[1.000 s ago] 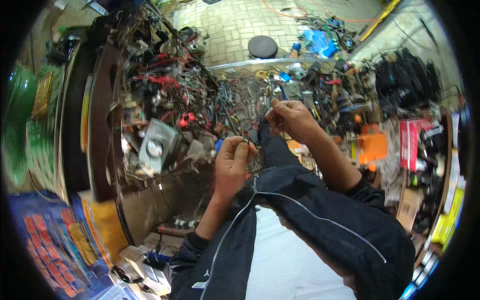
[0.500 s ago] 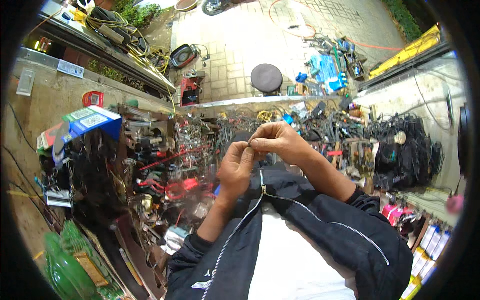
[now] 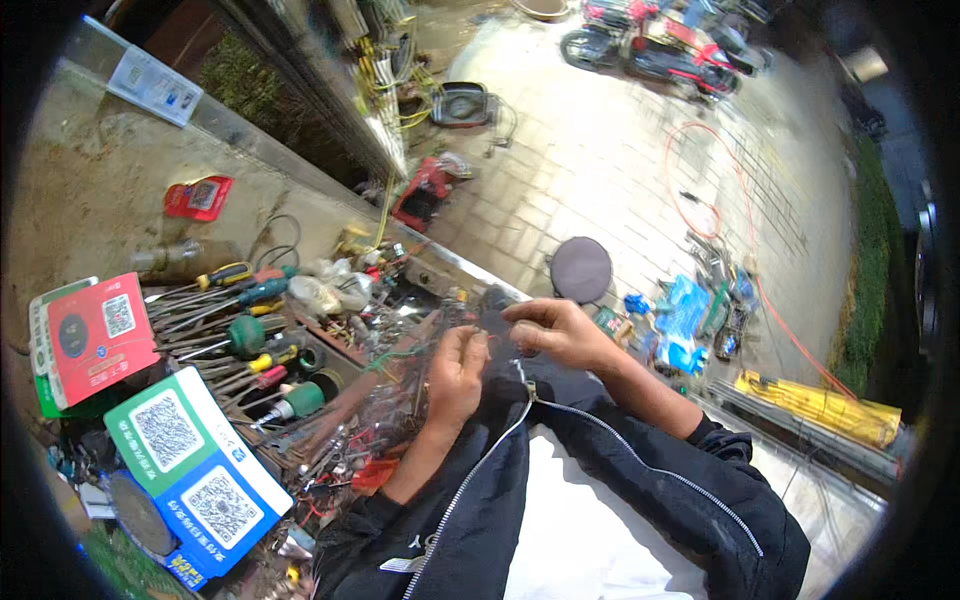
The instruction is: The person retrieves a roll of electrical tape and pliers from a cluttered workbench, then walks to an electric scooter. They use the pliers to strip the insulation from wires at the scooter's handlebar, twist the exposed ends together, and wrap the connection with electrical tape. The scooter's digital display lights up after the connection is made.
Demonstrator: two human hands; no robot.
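My left hand [image 3: 458,378] is raised in front of my open black jacket [image 3: 640,440], thumb and fingers drawn together in a pinch. Just to its right, my right hand [image 3: 562,335] has its fingers curled in toward the thumb. A narrow gap lies between the two sets of fingertips. Whatever they hold, if anything, is too small to make out. Below and left of my left hand spreads a cluttered bench with screwdrivers [image 3: 255,385] and small metal parts.
Payment-code signs [image 3: 200,470] stand at the left, near a red card [image 3: 198,198]. Beyond the bench edge are a round stool [image 3: 580,270], a red toolbox [image 3: 425,193], a blue plastic bag [image 3: 683,310], an orange hose [image 3: 745,200] and parked motorcycles [image 3: 665,55].
My view has swung to the left, bringing the screwdrivers and signs closer and motorcycles into sight. My hands, touching at the fingertips before, have come slightly apart.
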